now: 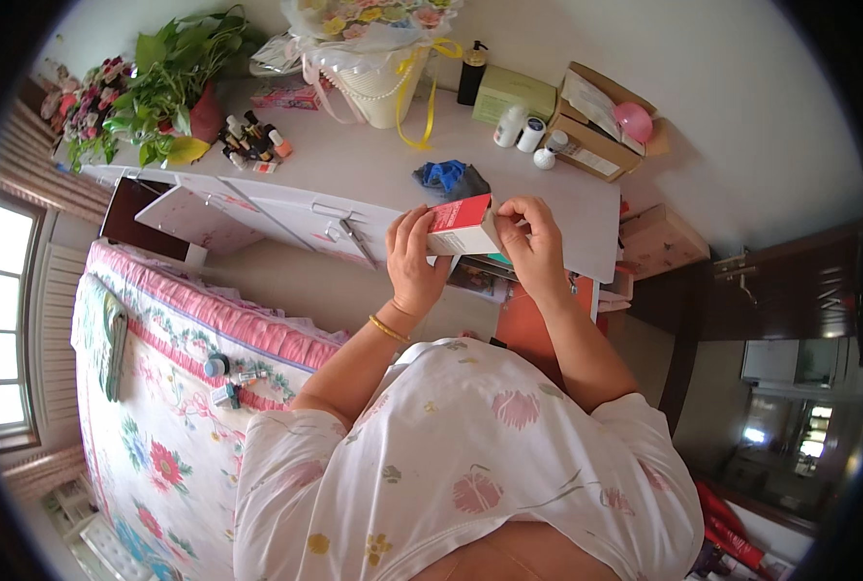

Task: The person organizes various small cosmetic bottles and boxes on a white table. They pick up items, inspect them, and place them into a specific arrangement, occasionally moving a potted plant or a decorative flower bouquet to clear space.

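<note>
A red and white carton bearing print is held up in front of me, over the front edge of the white cabinet top. My left hand grips its left end, fingers over the top and thumb underneath. At the carton's right end, my right hand pinches the edge or flap with thumb and forefinger. That end looks open, but the inside cannot be seen. Just beyond the carton lies a crumpled blue and grey cloth.
White bottles, a green box and an open cardboard box stand at back right. A flower bouquet, nail polish bottles and potted plant are leftward. A cabinet door hangs open. The bed is left.
</note>
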Motion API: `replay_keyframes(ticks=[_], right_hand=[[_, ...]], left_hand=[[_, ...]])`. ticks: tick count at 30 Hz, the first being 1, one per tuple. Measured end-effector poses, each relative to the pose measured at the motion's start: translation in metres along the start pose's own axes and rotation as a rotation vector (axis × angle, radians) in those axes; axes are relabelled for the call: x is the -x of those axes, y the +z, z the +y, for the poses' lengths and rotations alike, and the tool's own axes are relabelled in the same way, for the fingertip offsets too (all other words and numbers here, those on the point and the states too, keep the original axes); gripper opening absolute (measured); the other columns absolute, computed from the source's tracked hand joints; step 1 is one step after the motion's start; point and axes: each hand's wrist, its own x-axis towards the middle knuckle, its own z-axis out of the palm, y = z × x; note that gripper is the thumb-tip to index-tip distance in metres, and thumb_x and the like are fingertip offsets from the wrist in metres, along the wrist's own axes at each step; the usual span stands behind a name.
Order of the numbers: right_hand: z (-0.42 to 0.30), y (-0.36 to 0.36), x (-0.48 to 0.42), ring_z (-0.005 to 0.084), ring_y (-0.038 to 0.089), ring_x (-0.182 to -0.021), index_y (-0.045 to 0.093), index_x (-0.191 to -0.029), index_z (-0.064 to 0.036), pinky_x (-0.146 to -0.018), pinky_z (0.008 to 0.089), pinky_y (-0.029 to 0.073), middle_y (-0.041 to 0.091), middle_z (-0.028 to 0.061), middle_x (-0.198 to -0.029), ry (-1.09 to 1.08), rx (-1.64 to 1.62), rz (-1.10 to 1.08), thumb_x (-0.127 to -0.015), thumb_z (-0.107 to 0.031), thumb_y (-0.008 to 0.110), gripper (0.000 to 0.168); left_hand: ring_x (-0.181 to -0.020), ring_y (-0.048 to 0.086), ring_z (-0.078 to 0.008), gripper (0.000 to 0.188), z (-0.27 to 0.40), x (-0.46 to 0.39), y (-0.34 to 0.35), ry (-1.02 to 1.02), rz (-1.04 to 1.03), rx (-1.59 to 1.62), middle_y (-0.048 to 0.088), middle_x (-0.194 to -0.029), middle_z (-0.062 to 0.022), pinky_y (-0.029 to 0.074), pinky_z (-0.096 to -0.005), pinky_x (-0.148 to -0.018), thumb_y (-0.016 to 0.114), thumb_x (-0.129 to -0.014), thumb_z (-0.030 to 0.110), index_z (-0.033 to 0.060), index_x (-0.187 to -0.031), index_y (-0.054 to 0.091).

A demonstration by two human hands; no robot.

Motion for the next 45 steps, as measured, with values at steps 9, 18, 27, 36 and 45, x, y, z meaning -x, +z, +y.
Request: replay_keyframes(ticks=[9,18,27,36,45], right_hand=[[0.023,-0.012,0.026,0.0253,0.042,-0.125,0.035,-0.139,-0.009,-0.102,0.0407,0.036,0.041,0.0101,-0.138,0.481,-1.417,0.099,-0.095,-0.041,0.043,0.054],[-0.005,0.027,0.02,0.0172,0.044,-0.121,0.037,-0.138,-0.006,-0.095,0.0334,0.041,0.043,0.012,-0.135,0.645,-1.017,0.204,-0.097,-0.023,0.044,0.045],[0.024,0.046,0.019,0.0149,0.049,-0.114,0.044,-0.134,-0.006,-0.09,0.0301,0.045,0.046,0.0097,-0.133,0.593,-0.801,0.138,-0.097,-0.02,0.041,0.04],[0.054,0.06,-0.016,0.0165,0.045,-0.12,0.039,-0.137,-0.005,-0.097,0.0311,0.04,0.043,0.0109,-0.137,0.517,-0.739,0.007,-0.1,-0.029,0.033,0.044],[0.078,0.069,-0.067,0.021,0.034,-0.13,0.032,-0.142,-0.007,-0.108,0.0339,0.024,0.034,0.015,-0.143,0.47,-0.722,-0.059,-0.098,-0.052,0.023,0.064]], left_hand=[[-0.112,0.047,-0.0358,0.058,-0.004,-0.004,0.002,0.013,-0.012,-0.019,0.053,-0.121,-0.0142,0.04,-0.0434,-0.095,0.068,-0.059,-0.002,0.0035,-0.115,0.053],[-0.113,0.047,-0.0344,0.056,-0.014,0.003,-0.014,0.143,-0.043,-0.179,0.054,-0.121,-0.0124,0.039,-0.0446,-0.096,0.065,-0.059,0.0,0.0044,-0.114,0.056],[-0.114,0.048,-0.0292,0.049,-0.024,0.0,-0.021,0.158,-0.05,-0.287,0.055,-0.122,-0.0056,0.038,-0.0424,-0.092,0.063,-0.065,0.007,0.013,-0.113,0.06],[-0.111,0.049,-0.0281,0.047,-0.047,-0.028,-0.01,0.233,-0.068,-0.407,0.056,-0.121,-0.0044,0.038,-0.0416,-0.088,0.064,-0.067,0.009,0.0148,-0.113,0.061],[-0.11,0.05,-0.0271,0.052,-0.061,-0.073,0.011,0.244,-0.099,-0.428,0.057,-0.12,-0.0052,0.037,-0.0414,-0.091,0.063,-0.062,0.004,0.0115,-0.113,0.061]])
